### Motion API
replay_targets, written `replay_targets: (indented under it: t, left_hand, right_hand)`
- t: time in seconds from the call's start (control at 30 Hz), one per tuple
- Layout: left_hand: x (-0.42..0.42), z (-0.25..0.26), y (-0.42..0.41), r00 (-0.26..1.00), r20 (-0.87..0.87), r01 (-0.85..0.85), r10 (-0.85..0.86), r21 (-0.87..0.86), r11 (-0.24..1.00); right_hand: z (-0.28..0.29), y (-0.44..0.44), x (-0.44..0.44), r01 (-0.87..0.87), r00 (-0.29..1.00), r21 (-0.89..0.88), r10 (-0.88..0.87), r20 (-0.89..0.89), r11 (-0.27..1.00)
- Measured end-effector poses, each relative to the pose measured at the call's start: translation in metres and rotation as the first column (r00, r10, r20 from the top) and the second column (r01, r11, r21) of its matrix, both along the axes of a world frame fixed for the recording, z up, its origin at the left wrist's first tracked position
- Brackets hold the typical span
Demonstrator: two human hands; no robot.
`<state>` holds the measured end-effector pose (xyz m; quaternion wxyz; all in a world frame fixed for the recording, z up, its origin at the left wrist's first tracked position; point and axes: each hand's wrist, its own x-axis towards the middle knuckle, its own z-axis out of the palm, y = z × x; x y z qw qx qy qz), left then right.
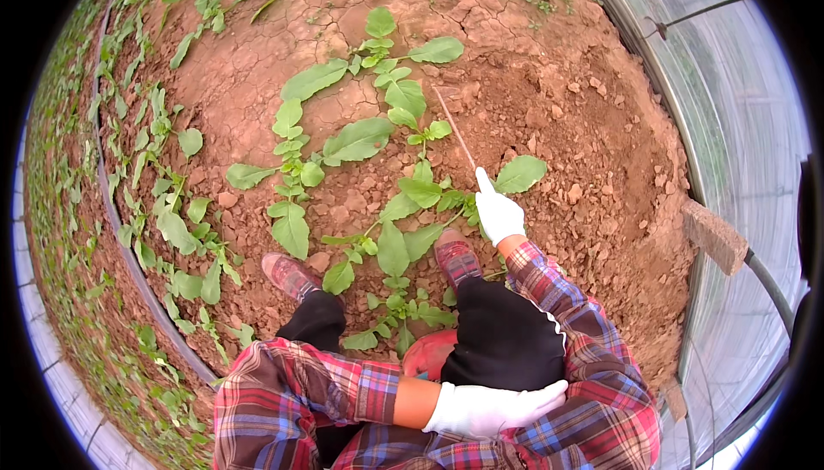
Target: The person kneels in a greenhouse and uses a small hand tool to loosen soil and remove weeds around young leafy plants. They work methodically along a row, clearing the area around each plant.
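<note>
My right hand (499, 212), in a white glove, is closed around the near end of a thin-handled hand hoe (456, 126). The hoe reaches away over the reddish soil, and its small blade lies on loosened earth right of the leafy green plants (405, 95). A broad leaf (520, 174) shows just beside the gloved fingers. My left hand (496, 408), also white-gloved, rests across my lap near the right thigh with its fingers extended; nothing is seen in it.
More leafy plants (394, 254) grow around and between my shoes (458, 256). A dark hose (138, 273) curves along the left among plant rows. Clear plastic sheeting (740, 122) runs along the right, with a brick (716, 237) at its foot. Something red (430, 353) lies beneath me.
</note>
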<state>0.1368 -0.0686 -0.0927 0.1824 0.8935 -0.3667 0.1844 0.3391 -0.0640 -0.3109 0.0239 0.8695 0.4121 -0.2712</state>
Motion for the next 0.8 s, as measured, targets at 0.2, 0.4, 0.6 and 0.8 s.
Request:
replay_targets:
  t: [0.2, 0.4, 0.6, 0.8]
  left_hand:
    - [-0.006, 0.002, -0.017, 0.997, 0.049, -0.069, 0.062, 0.159, 0.985]
    - [0.001, 0.011, 0.010, 0.997, 0.079, 0.006, -0.025, 0.233, 0.973]
    - [0.003, 0.006, 0.007, 1.000, 0.014, 0.025, -0.027, 0.124, 0.992]
    - [0.000, 0.007, 0.000, 0.993, 0.121, -0.028, -0.004, 0.265, 0.964]
  right_hand:
    - [-0.006, 0.036, 0.008, 0.034, 0.998, 0.070, -0.037, 0.043, 0.997]
    - [-0.018, 0.064, 0.006, -0.048, 0.997, 0.016, 0.047, 0.067, 0.999]
    - [-0.003, 0.020, -0.002, -0.058, 0.998, -0.072, 0.057, -0.009, 0.996]
    - [0.000, -0.013, -0.003, -0.005, 1.000, -0.043, 0.005, 0.015, 0.999]
